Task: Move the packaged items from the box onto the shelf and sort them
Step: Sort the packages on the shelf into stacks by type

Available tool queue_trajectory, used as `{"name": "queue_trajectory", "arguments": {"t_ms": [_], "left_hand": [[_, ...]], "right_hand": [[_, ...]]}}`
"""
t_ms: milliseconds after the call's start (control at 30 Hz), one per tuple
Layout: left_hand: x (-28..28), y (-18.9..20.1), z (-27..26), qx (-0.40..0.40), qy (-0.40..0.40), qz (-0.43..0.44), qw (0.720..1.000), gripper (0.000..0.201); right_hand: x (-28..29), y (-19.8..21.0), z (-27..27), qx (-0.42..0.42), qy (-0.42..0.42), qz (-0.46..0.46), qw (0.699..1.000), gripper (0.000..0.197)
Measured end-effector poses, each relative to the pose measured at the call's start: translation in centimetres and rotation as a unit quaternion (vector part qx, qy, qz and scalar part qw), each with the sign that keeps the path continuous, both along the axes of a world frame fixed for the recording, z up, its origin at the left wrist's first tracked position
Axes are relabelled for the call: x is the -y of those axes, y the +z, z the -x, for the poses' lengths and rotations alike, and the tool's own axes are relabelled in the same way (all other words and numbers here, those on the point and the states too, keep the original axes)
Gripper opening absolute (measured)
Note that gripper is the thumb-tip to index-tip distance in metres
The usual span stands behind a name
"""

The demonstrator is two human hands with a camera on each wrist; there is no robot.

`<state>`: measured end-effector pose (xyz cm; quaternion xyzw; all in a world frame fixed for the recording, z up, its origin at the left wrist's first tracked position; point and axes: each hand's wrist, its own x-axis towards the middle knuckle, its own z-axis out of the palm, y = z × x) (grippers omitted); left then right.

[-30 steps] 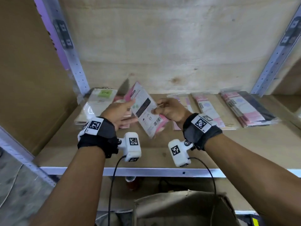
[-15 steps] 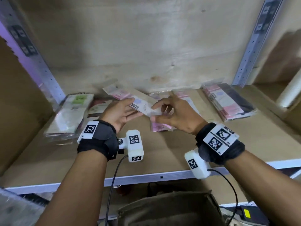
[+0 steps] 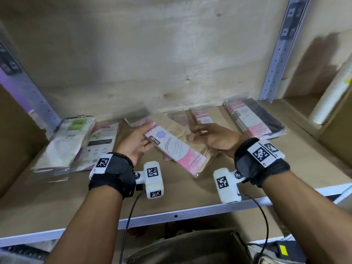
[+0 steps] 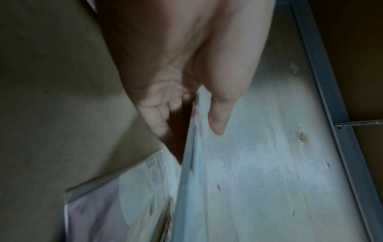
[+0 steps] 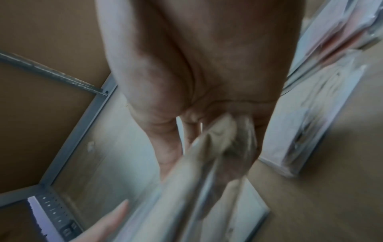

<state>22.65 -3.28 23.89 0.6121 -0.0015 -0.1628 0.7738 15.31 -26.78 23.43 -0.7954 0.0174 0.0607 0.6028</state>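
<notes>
Both hands hold one flat packet point(image 3: 176, 150), pink and white on tan card, just above the wooden shelf point(image 3: 190, 195) in the head view. My left hand point(image 3: 146, 136) pinches its upper left corner, thumb on top. My right hand point(image 3: 194, 133) grips its tan right edge with curled fingers. In the left wrist view the thumb point(image 4: 216, 117) presses on the packet edge point(image 4: 191, 144), and the other fingers point(image 4: 153, 106) curl beneath. The blurred right wrist view shows the packet point(image 5: 196, 172) held in my right hand. The cardboard box point(image 3: 190, 248) sits below the shelf.
Sorted stacks lie along the back of the shelf: a green-labelled stack point(image 3: 66, 141) at the left, a darker one point(image 3: 102, 141) beside it, pink ones point(image 3: 203, 119) in the middle and a thick stack point(image 3: 253, 121) at the right. A white roll point(image 3: 331, 96) leans beyond the right post.
The packet has turned from upright to lying flat with its pink label up, and has come lower. My right hand has slid to its right edge.
</notes>
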Motion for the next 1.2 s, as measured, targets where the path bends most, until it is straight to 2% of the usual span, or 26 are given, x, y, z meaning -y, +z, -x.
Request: {"name": "queue_trajectory", "arguments": {"t_ms": [100,167,267,367,433,533,600,700,800,867,1000,1067,1133,1200], "left_hand": [[-1.1,-0.2,-0.8,0.023,0.1,0.0,0.995,0.038],[-2.0,-0.3,-1.1,0.039,0.125,-0.03,0.991,0.034],[-3.1,-0.4,-1.1,0.073,0.117,-0.099,0.985,0.02],[-4.1,-0.2,-1.2,0.097,0.093,-0.177,0.975,0.021],[-4.5,0.0,-1.3,0.112,0.089,-0.221,0.965,0.025],[-5.2,0.1,-1.2,0.118,0.075,-0.286,0.948,0.029],[-5.7,0.1,-1.0,0.106,0.056,-0.303,0.945,0.04],[-6.2,0.5,-0.3,0.071,0.015,-0.273,0.959,0.051],[-6.6,1.1,0.5,0.054,0.007,-0.2,0.978,0.036],[-6.8,1.3,0.9,0.043,-0.004,-0.161,0.986,0.036],[-7.1,1.5,1.9,0.05,-0.028,-0.14,0.989,0.027],[-7.3,1.6,2.2,0.055,-0.035,-0.136,0.989,0.024],[-7.3,1.7,2.5,0.053,-0.034,-0.117,0.991,0.026],[-7.0,1.6,2.6,0.057,-0.032,-0.091,0.994,0.041]], "right_hand": [[0.5,-0.1,0.0,-0.015,0.029,0.03,0.999,0.022],[0.7,-0.2,0.2,-0.021,0.047,0.034,0.998,0.024],[1.0,-0.2,0.5,-0.021,0.065,0.055,0.996,0.021],[1.1,0.0,0.8,-0.01,0.08,0.069,0.994,0.014],[1.1,0.1,0.9,-0.007,0.089,0.065,0.994,0.021],[0.9,0.0,1.3,-0.014,0.108,0.043,0.993,0.044],[0.7,-0.2,1.4,-0.007,0.119,0.036,0.992,0.043],[0.3,-0.3,1.5,-0.002,0.129,0.035,0.991,0.044],[-0.2,-0.3,1.6,0.002,0.134,0.027,0.991,0.046],[-0.6,-0.3,1.6,0.003,0.145,0.022,0.989,0.045],[-1.2,-0.5,1.6,0.005,0.156,0.008,0.988,0.043],[-1.4,-0.5,1.5,0.01,0.159,0.01,0.987,0.036],[-1.5,-0.6,1.4,0.016,0.162,0.005,0.987,0.027],[-1.7,-0.7,1.2,0.024,0.159,0.0,0.987,0.025]]}}
